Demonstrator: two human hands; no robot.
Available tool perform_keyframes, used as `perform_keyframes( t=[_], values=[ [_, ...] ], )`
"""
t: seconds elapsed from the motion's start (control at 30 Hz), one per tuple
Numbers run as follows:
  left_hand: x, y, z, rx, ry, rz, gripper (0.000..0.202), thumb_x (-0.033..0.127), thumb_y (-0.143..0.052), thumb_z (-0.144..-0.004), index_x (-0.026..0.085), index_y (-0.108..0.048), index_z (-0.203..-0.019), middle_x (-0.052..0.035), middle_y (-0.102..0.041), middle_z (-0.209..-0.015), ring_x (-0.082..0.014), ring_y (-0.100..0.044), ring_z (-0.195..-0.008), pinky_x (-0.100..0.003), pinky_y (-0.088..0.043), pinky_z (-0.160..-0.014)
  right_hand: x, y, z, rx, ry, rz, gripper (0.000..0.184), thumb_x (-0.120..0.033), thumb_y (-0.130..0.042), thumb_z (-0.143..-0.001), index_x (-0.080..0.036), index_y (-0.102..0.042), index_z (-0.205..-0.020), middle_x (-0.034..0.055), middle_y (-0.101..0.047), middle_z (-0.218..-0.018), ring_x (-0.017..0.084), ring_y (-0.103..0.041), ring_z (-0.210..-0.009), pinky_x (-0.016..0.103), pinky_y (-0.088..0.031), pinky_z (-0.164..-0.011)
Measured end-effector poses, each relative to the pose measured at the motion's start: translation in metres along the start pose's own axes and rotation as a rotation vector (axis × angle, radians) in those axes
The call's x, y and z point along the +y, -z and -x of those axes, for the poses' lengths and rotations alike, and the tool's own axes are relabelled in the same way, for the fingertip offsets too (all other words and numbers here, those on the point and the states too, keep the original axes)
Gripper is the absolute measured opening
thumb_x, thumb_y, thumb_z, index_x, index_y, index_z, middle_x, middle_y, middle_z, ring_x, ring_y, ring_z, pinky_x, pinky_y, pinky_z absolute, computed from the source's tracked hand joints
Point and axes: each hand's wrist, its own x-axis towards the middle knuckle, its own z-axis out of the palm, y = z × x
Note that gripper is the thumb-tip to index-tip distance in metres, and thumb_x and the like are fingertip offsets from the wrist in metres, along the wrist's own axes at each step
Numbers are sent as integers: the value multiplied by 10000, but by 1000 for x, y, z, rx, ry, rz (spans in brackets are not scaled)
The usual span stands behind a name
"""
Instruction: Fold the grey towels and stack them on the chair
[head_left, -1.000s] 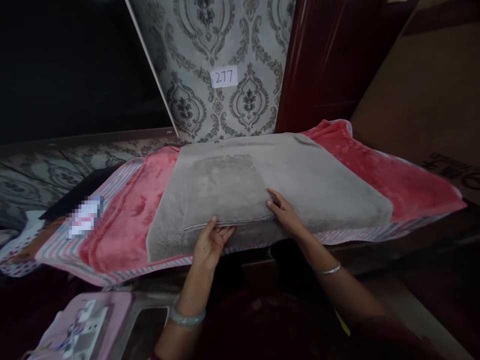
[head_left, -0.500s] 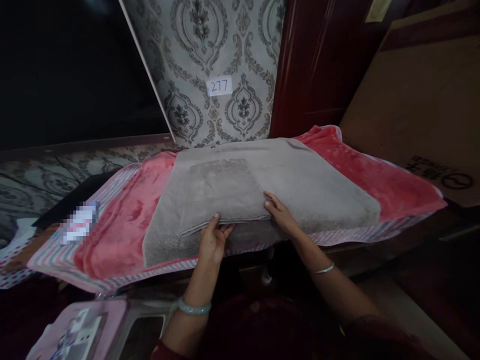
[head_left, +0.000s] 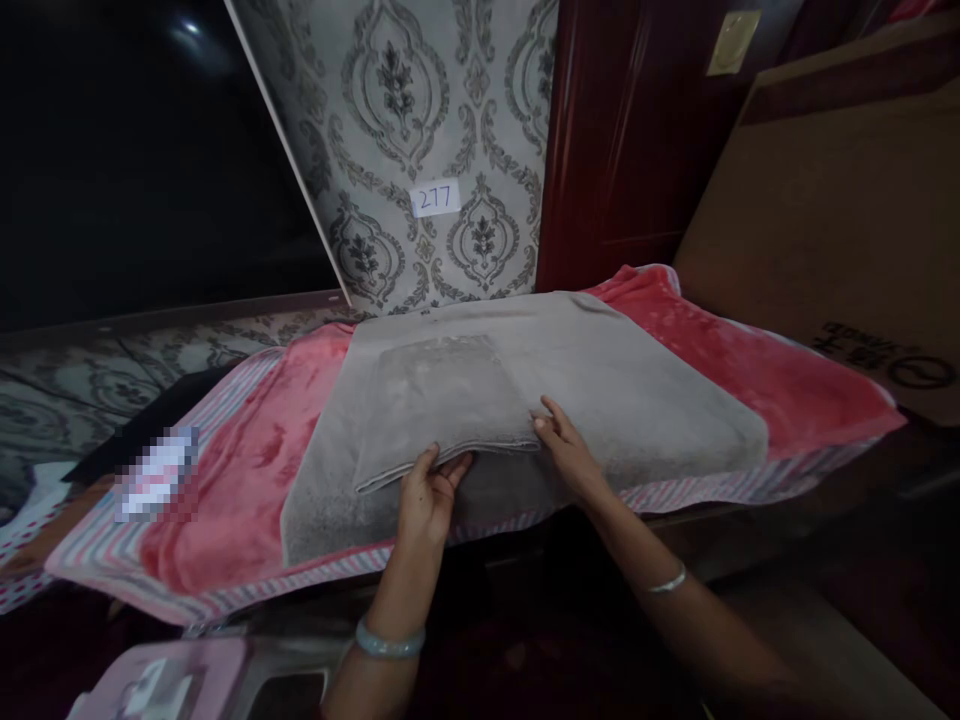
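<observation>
A folded grey cloth (head_left: 442,400), roughly square, lies on a larger spread grey cloth (head_left: 637,370). My left hand (head_left: 426,505) is at its near edge, thumb on top and fingers underneath, with the layered edge lifted slightly. At the near right corner, my right hand (head_left: 570,455) pinches the same folded cloth between thumb and fingers. Under the grey cloths a pink-red plush blanket (head_left: 232,490) with a striped border shows on both sides.
A large dark screen (head_left: 150,170) stands at the back left. On the right leans a big cardboard box (head_left: 840,220). A paper marked 277 (head_left: 435,198) is on the patterned wall. Below left sits a pink lidded item (head_left: 187,665).
The near edge of the folded cloth is raised a little more and bows upward between my hands. My right hand now pinches its corner. The view has tilted slightly upward.
</observation>
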Motion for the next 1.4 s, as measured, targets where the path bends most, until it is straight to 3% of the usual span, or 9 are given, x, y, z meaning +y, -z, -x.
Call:
perform_keyframes(
  t=[0.13,0.27,0.33,0.47,0.63,0.9,1.1,1.3,1.4],
  values=[
    [6,-10,0,-27,-21,50,199,30,-596,-736,170,-615,-875,-30,-720,-801,-213,-699,-752,-472,-591,-828,-5,-11,36,71,-139,-363,649,-515,-745,-750,-308,-557,-1336,74,-523,-1463,253,-510,-1312,445,-452,-1045],
    [3,-8,-3,-76,-31,24,166,74,-626,-743,166,-630,-880,-39,-728,-828,-205,-702,-784,-456,-575,-872,-7,-29,62,-320,-479,-592,525,-490,-807,-711,-192,-659,-1117,138,-693,-1189,275,-651,-1118,449,-496,-975],
    [-1,-3,-5,-94,-37,2,197,102,-650,-741,166,-638,-927,-47,-735,-870,-205,-706,-799,-443,-572,-883,-10,-42,63,-404,-547,-677,488,-492,-804,-718,-186,-666,-1072,127,-710,-1151,261,-663,-1096,437,-487,-989],
    [-8,10,-6,-92,-28,-29,297,119,-672,-728,175,-637,-1018,-57,-743,-934,-206,-715,-794,-424,-578,-872,-15,-68,48,-234,-457,-837,307,-425,-772,-749,-230,-684,-969,52,-727,-1132,229,-647,-1116,403,-491,-1008],
    [-5,29,-1,-48,23,-49,381,87,-692,-678,182,-647,-1045,-62,-745,-956,-240,-719,-847,-468,-569,-912,-13,-84,38,4,-532,-904,205,-273,-764,-724,-248,-684,-911,15,-753,-1025,241,-670,-1061,419,-555,-929],
    [36,55,-3,-51,18,86,350,268,-633,-758,275,-680,-1105,-79,-734,-1105,-301,-654,-1110,-560,-500,-1012,-10,-85,32,40,-527,-855,373,-125,-739,-695,-243,-678,-1043,16,-760,-987,232,-699,-986,405,-595,-863],
    [68,66,-4,-59,-39,18,449,405,-603,-800,333,-628,-1242,-79,-714,-1184,-340,-597,-1212,-599,-494,-996,-16,-79,40,-21,-440,-850,363,-163,-780,-686,-231,-687,-1030,25,-753,-1011,227,-697,-986,401,-592,-881],
    [86,72,-20,269,12,-186,442,110,-620,-750,226,-646,-1176,-39,-747,-937,-208,-716,-851,-386,-606,-809,3,-60,54,-97,-554,-786,212,-198,-822,-668,-188,-692,-836,62,-754,-929,245,-705,-938,422,-574,-898],
    [95,71,-31,292,-4,-311,361,75,-674,-693,200,-688,-1032,-19,-745,-910,-196,-709,-913,-329,-582,-887,6,-51,60,-129,-565,-778,223,-224,-835,-668,-167,-693,-830,76,-751,-926,239,-707,-931,424,-549,-937]
  ],
)
